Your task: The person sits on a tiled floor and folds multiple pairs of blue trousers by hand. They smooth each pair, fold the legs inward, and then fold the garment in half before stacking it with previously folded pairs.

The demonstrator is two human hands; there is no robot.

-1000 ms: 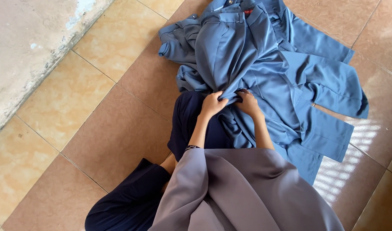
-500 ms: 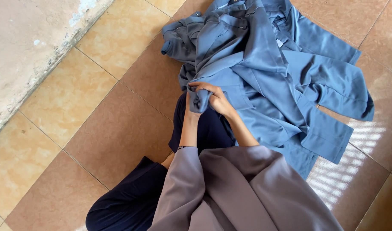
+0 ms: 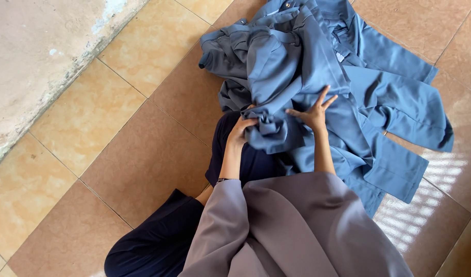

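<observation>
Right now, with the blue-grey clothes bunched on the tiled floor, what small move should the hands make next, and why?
Probably the right hand should stay pressed flat while the left hand pulls its gripped bunched fold of the blue-grey cloth garment outward: the fabric between them lies crumpled, not smooth.

Count on inspection: two hands in view, both the person's own, namely one left hand [image 3: 240, 131] closed on a bunched fold of cloth and one right hand [image 3: 313, 113] lying flat with fingers spread. One heap of blue garments [image 3: 317, 72] lies on the floor at the far side; how many separate pieces it contains cannot be told, though at least two trouser legs [image 3: 405, 110] extend to the right. One grey wide sleeved top [image 3: 297, 231] and one dark skirt or trouser [image 3: 158, 241] are worn. One tiled floor [image 3: 117, 133]; one concrete strip [image 3: 35, 46] at far left.
</observation>
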